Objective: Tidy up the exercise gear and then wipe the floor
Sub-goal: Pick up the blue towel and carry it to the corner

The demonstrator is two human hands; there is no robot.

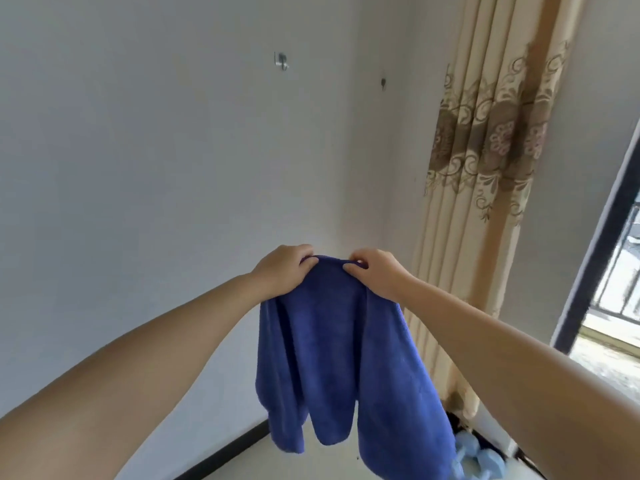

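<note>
Both gripping the top edge of a blue towel (349, 358), left hand (282, 270) and right hand (375, 276) close together, fingers curled into the cloth. Hanging in folds above the floor (311, 465), pale dumbbells (479, 457) behind its lower right corner, by the curtain (485, 161).

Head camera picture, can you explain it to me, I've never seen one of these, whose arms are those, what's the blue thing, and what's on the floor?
There is no machine here. A person wears a camera on their head, so the one picture looks forward and down along their own arms. The left hand and the right hand each pinch the top edge of a blue towel, which hangs down freely in front of a white wall. On the floor in the corner, partly hidden behind the towel, lie light blue dumbbells. A patterned curtain hangs on the right beside a dark-framed glass door. Two small hooks are fixed high on the wall.
</note>
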